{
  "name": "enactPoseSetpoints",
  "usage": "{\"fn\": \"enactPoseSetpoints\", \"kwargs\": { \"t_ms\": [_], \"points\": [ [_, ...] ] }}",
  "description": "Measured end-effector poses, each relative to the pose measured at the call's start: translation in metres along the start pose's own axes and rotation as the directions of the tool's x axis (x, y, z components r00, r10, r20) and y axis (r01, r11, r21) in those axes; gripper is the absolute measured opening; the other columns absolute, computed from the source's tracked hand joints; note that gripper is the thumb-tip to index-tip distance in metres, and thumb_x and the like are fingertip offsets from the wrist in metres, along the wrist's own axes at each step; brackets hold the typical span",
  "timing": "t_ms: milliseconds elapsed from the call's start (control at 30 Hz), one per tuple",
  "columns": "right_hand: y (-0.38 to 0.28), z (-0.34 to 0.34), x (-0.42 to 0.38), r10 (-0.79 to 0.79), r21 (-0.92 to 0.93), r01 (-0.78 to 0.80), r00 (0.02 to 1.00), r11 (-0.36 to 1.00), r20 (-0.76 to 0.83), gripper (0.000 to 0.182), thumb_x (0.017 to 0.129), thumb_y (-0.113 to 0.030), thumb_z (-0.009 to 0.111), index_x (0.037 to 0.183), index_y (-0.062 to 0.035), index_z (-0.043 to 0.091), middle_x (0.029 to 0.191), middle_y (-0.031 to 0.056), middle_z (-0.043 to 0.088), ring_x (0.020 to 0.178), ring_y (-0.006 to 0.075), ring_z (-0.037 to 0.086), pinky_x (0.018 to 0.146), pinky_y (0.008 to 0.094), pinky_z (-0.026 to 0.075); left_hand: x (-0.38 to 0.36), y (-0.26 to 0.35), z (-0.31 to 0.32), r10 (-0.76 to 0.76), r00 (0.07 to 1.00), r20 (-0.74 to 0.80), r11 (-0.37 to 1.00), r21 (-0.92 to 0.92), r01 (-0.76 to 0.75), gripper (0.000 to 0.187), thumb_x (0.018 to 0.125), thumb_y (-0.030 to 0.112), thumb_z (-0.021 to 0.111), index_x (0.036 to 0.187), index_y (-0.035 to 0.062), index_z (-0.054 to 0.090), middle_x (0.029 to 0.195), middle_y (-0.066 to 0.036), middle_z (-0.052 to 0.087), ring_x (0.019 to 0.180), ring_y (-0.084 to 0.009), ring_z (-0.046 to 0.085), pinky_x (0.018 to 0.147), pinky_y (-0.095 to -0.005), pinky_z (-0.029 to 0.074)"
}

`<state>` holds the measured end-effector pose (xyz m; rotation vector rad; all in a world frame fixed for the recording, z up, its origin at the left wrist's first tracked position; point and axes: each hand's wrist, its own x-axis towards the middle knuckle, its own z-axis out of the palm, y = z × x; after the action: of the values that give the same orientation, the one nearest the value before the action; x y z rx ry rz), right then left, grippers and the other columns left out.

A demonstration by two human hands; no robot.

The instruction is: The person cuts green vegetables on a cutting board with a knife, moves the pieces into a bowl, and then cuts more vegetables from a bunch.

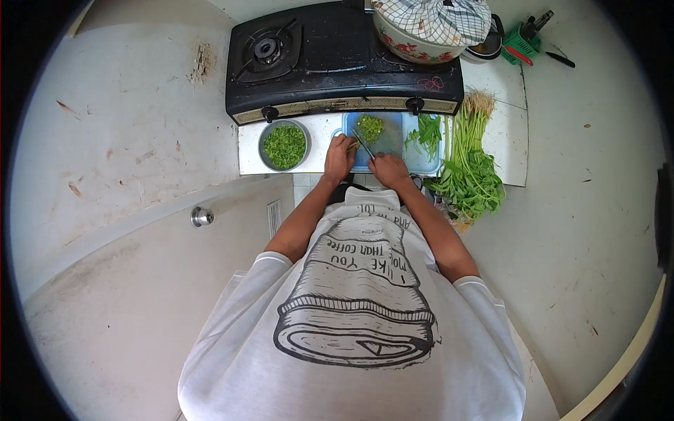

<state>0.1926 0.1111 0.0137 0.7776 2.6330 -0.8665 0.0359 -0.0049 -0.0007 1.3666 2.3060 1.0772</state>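
Note:
My right hand (388, 170) grips a knife (364, 145) by its handle, with the blade slanting up and left over a blue cutting board (394, 137). At the board's left edge, my left hand (340, 158) has its fingers curled beside the blade, pressing a small bit of green stems mostly hidden under them. Chopped greens (368, 128) lie in a heap just beyond the blade. Some loose leaves (425, 133) rest on the board's right side. Left of my hands stands a round grey bowl (262, 146) holding more finely chopped greens (284, 146).
A black two-burner gas stove (330, 77) is directly behind the board. On it sits a flowered pot (414, 50) under a checked cloth (439, 19). A long rooted bunch of leafy greens (472, 168) overhangs the counter's front at right. A green basket (521, 43) holds utensils at back right.

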Motion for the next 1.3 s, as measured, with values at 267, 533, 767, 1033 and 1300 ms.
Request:
{"fn": "enactPoseSetpoints", "kwargs": {
  "t_ms": [267,533,767,1033,1300],
  "points": [
    [-0.002,0.004,0.002,-0.004,0.001,0.004,1.000,1.000,-0.007,0.047,0.104,-0.039,0.048,0.099,0.0022,0.071,0.091,0.0273,0.074,0.088,0.0425,0.074,0.084,0.0521,0.058,0.000,0.003,0.000,-0.012,1.000,0.002,1.000,0.001,0.012,0.017,0.083,0.002,0.073,0.100,0.0028,0.071,0.094,-0.016,0.061,0.095,-0.0383,0.059,0.086,-0.0457,0.049],
    [0.001,0.002,-0.005,0.020,-0.011,-0.020,1.000,1.000,-0.020,0.046,0.104,-0.037,0.049,0.097,0.0023,0.073,0.092,0.0252,0.074,0.085,0.0417,0.074,0.082,0.0519,0.059,-0.001,0.003,0.000,-0.008,1.000,-0.020,1.000,-0.012,0.008,0.019,0.084,0.001,0.072,0.102,0.0033,0.071,0.094,-0.016,0.061,0.093,-0.0383,0.059,0.085,-0.0457,0.049],
    [0.004,0.004,-0.004,-0.001,-0.001,0.001,1.000,1.000,0.004,0.048,0.105,-0.040,0.048,0.098,0.0016,0.071,0.088,0.0266,0.073,0.085,0.0454,0.073,0.080,0.0557,0.058,-0.002,0.003,0.001,-0.019,1.000,-0.024,1.000,-0.003,0.019,0.015,0.084,0.001,0.072,0.099,0.0036,0.071,0.092,-0.016,0.060,0.092,-0.0380,0.059,0.084,-0.0462,0.049],
    [0.002,0.010,-0.003,0.007,0.017,-0.007,1.000,1.000,-0.011,0.048,0.105,-0.041,0.048,0.098,0.0020,0.069,0.087,0.0290,0.073,0.085,0.0459,0.073,0.079,0.0568,0.058,-0.001,0.003,0.001,0.004,0.999,-0.038,1.000,-0.002,-0.005,0.014,0.084,0.001,0.072,0.097,0.0035,0.070,0.092,-0.016,0.059,0.091,-0.0382,0.059,0.083,-0.0464,0.048],
    [-0.008,0.005,0.006,-0.029,0.000,0.029,0.999,1.000,-0.033,0.046,0.105,-0.039,0.049,0.100,0.0029,0.068,0.088,0.0282,0.073,0.085,0.0450,0.073,0.082,0.0545,0.058,0.000,0.001,0.003,-0.007,0.999,-0.042,1.000,-0.013,0.006,0.013,0.084,0.001,0.071,0.097,0.0027,0.071,0.092,-0.016,0.060,0.092,-0.0383,0.059,0.083,-0.0467,0.049]
  ]
}}
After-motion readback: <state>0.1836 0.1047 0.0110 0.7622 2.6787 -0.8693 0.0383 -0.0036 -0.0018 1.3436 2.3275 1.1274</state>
